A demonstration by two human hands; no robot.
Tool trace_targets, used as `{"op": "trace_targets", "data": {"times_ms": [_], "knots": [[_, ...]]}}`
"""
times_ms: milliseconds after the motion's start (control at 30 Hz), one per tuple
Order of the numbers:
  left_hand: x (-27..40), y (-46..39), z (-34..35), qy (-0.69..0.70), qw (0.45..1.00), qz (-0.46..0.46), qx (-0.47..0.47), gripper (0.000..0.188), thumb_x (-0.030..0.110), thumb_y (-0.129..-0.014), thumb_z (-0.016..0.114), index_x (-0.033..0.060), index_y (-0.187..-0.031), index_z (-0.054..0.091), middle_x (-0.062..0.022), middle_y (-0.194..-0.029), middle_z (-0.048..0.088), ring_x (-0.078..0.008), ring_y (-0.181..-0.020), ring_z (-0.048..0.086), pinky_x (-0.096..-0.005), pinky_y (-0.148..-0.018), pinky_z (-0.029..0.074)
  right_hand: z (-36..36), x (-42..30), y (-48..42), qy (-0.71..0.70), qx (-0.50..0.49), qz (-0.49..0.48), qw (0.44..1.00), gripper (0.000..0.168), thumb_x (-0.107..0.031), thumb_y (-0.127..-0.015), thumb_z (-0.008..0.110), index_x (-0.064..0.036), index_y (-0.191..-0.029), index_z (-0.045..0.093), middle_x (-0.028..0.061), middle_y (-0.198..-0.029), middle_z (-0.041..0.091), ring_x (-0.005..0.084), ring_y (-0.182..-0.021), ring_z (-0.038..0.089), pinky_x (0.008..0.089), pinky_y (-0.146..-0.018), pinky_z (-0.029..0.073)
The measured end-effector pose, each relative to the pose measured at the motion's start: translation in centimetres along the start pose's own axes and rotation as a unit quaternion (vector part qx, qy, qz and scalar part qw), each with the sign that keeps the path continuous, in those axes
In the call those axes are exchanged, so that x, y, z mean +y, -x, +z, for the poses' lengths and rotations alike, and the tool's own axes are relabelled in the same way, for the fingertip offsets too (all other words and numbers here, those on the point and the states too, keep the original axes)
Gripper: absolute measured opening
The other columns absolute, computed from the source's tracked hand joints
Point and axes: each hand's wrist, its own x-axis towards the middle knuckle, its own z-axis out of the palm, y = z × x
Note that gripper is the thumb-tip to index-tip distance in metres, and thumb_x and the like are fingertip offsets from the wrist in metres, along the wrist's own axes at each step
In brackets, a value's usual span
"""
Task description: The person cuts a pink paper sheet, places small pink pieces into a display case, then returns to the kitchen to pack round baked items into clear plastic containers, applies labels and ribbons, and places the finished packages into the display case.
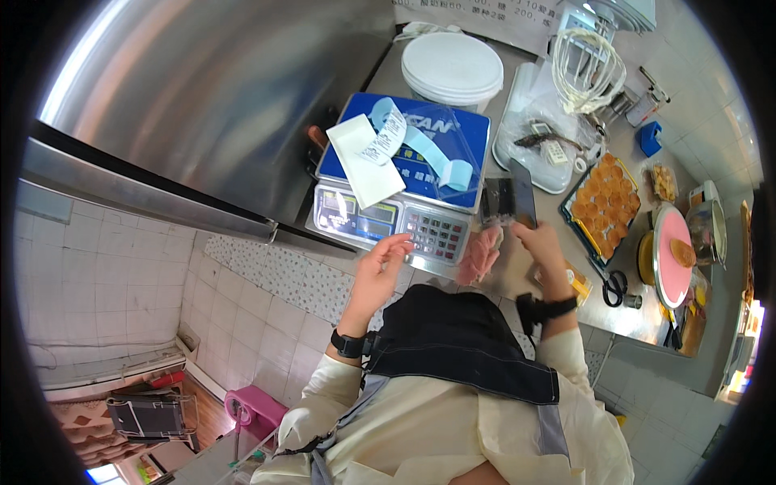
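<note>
My left hand is at the front edge of the electronic scale, its bent fingers near the keypad, holding nothing that shows. My right hand grips the lower end of a dark, flat phone-like object, tilted upward to the right of the scale. On the scale's blue platform lie a cream paper slip, a curled strip of printed labels and its pale blue backing. A crumpled pink cloth or glove lies between the scale and my right hand.
A lidded white tub stands behind the scale. To the right are a tray of small round pastries, black-handled scissors, a pink round cake turntable or lid and a blue tape dispenser. A mixer whisk hangs above. A steel refrigerator borders the left.
</note>
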Motion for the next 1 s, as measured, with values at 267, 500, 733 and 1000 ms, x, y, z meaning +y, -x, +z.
{"op": "trace_targets", "data": {"times_ms": [267,500,733,1000], "knots": [[4.4,-3.3,4.1,0.123,0.987,0.097,-0.048,0.034,0.013,-0.095,0.043,-0.0008,-0.126,0.044,-0.0129,-0.122,0.054,-0.0197,-0.115,0.05,-0.0318,-0.095,0.04,-4.4,-4.3,3.3,-0.581,-0.398,-0.03,0.709,0.068,-0.05,-0.08,0.051,0.001,-0.125,0.044,0.0141,-0.11,0.054,0.0212,-0.088,0.053,0.03,-0.072,0.046],[6.1,-4.9,3.4,-0.053,0.981,0.15,0.11,0.029,0.004,-0.089,0.049,0.0015,-0.117,0.052,-0.0091,-0.114,0.057,-0.019,-0.103,0.054,-0.0299,-0.088,0.042,1.4,-15.0,-8.1,-0.569,-0.452,0.023,0.686,0.072,-0.053,-0.08,0.051,0.009,-0.116,0.044,0.0158,-0.102,0.051,0.02,-0.075,0.049,0.028,-0.062,0.044],[6.8,-1.5,0.8,-0.284,0.893,0.149,0.314,0.037,0.003,-0.081,0.056,0.0072,-0.117,0.052,-0.0121,-0.12,0.049,-0.0282,-0.111,0.043,-0.0348,-0.091,0.038,4.9,-19.4,-16.4,-0.644,-0.502,0.141,0.56,0.09,-0.056,-0.078,0.051,0.019,-0.121,0.027,0.0183,-0.099,0.044,0.0215,-0.077,0.047,0.0288,-0.062,0.043],[4.3,1.2,-0.8,-0.308,0.864,0.09,0.387,0.038,0.004,-0.079,0.058,0.0066,-0.117,0.051,-0.0135,-0.122,0.048,-0.0306,-0.115,0.039,-0.0391,-0.099,0.029,6.0,-19.2,-19.8,-0.68,-0.407,0.097,0.603,0.055,-0.036,-0.095,0.025,0.002,-0.135,0.028,0.0323,-0.126,0.038,0.0478,-0.103,0.05,0.0462,-0.082,0.054]]}}
